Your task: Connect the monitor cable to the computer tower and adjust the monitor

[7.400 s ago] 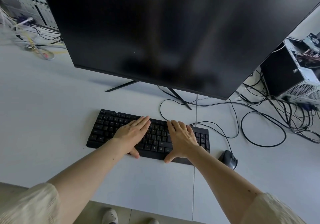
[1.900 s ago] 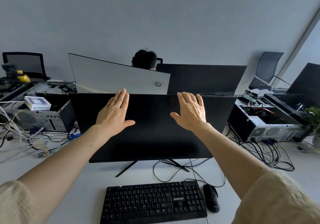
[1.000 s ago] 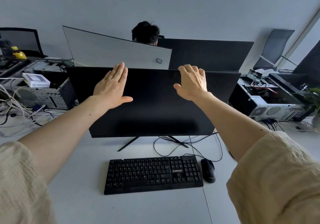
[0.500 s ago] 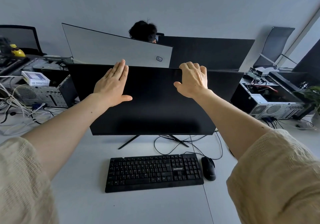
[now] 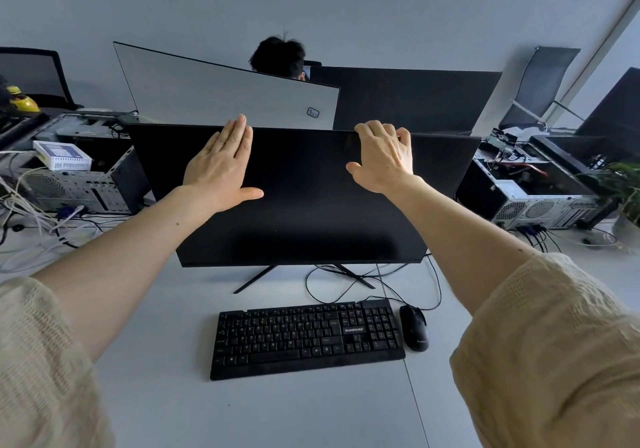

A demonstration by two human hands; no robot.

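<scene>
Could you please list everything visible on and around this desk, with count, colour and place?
monitor: one, black, desk centre, screen dark
keyboard: one, black, in front of monitor
mouse: one, black, right of keyboard
computer towers: two, open-sided, lying at far left and far right
cables: several, black, under the monitor
further monitors: two behind, white-backed and black
left hand: flat on the screen
right hand: fingers curled over the monitor's top edge

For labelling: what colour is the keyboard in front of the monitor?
Black, with pale key legends; the keyboard shows in the head view.
</scene>
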